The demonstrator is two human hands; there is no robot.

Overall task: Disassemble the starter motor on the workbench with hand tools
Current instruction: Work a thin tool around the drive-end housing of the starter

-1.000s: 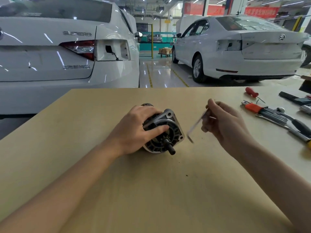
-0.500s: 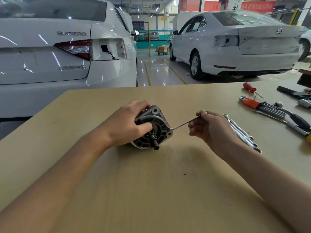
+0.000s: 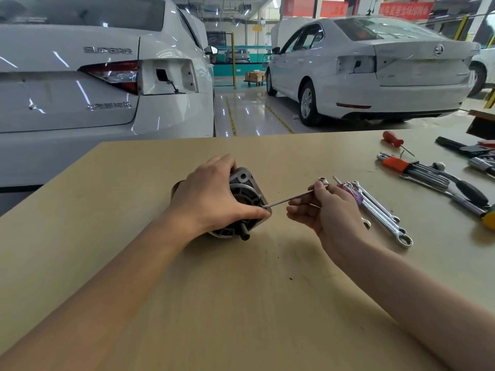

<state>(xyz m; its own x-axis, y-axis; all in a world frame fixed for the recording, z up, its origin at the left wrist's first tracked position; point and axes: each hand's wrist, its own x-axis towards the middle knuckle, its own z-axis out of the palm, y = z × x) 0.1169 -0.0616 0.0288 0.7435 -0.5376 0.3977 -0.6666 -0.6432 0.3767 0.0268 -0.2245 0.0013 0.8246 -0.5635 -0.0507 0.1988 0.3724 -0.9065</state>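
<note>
Since the earlier frame the thin steel hex key point(image 3: 290, 198) has swung down, its tip now at the grey cast-metal starter motor point(image 3: 242, 204) lying mid-bench on the tan wooden workbench point(image 3: 241, 303). The right hand point(image 3: 328, 210) pinches the key; the left hand point(image 3: 214, 196) grips the motor's housing.

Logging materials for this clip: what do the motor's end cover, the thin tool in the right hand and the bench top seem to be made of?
End cover: likely cast aluminium, matt grey with moulded ribs. Thin tool: apparently steel, bright and slim, with a shiny highlight along its length. Bench top: probably wood board or laminate, pale tan and matt with faint grain and small dark marks.
</note>
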